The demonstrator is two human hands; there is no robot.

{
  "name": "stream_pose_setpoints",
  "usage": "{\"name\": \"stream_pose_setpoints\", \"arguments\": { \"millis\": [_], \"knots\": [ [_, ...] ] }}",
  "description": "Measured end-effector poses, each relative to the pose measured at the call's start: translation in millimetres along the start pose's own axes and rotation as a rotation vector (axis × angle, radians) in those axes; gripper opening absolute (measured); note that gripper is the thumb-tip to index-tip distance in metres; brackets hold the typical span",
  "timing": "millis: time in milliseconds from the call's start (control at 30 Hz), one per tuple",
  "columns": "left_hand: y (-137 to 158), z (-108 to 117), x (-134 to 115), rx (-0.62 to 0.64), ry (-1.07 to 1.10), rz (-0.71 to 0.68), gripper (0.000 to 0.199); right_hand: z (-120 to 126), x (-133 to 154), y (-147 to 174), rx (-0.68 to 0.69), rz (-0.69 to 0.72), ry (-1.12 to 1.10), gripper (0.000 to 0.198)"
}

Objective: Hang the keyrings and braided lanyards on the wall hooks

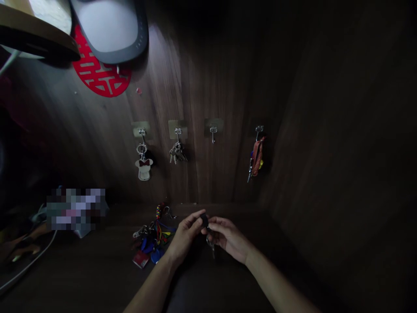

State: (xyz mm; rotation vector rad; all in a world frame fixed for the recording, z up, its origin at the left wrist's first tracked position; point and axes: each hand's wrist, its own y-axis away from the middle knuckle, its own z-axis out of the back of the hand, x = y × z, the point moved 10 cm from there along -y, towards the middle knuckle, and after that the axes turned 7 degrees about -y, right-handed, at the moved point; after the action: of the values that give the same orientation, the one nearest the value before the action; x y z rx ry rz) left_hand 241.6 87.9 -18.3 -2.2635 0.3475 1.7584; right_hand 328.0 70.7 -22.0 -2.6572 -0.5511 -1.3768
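Both my hands meet over the dark wooden surface, around a small black key fob (204, 220). My left hand (186, 232) pinches the fob between thumb and fingers. From the other side, my right hand (230, 237) closes its fingers at the lower end of the fob, where a ring of metal keys (211, 247) hangs down. How the keys join the fob is hidden by the fingers. Just left of my left hand lies a pile of keys and keychains, with blue round tags (156, 255), a red square tag (140, 259) and a colourful braided cord (158, 212).
Hooks line the wooden back panel. A white mouse-shaped keychain (144, 168), a key bunch (177, 153) and a brown strap with keys (257, 158) hang there; one hook (213, 133) is bare. A white cable (35, 261) runs at left. A red paper cutout (104, 82) is above.
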Motion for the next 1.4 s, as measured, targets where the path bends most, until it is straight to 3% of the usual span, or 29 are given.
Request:
{"name": "stream_pose_setpoints", "arguments": {
  "millis": [167,600,700,867,967,1200,1400],
  "knots": [
    [-0.8,2.8,-1.0,-0.017,-0.030,-0.021,0.043,-1.7,-2.2,0.0,0.008,-0.018,0.013,0.024],
    [-0.3,24.2,-3.6,-0.230,-0.058,-0.041,0.034,-1.7,-3.3,-1.7,-0.020,0.020,0.158,0.033],
    [0.4,26.6,-5.4,-0.261,-0.088,-0.051,0.034,-1.0,1.7,-3.2,-0.048,0.098,0.343,0.033],
    [1.1,28.2,-11.3,-0.298,-0.154,-0.086,0.034,2.8,21.1,-1.9,-0.154,0.380,0.740,0.017],
    [-0.4,29.6,-10.0,-0.301,-0.171,-0.089,0.038,3.7,26.7,-0.5,-0.185,0.456,0.841,0.012],
    [-6.5,43.0,-2.1,-0.339,-0.207,-0.094,0.048,10.9,60.7,2.8,-0.287,0.516,0.614,0.026],
    [-8.2,38.7,-3.5,-0.297,-0.270,-0.127,0.046,-9.6,126.5,-0.2,-0.321,0.635,0.466,0.034]
  ]
}}
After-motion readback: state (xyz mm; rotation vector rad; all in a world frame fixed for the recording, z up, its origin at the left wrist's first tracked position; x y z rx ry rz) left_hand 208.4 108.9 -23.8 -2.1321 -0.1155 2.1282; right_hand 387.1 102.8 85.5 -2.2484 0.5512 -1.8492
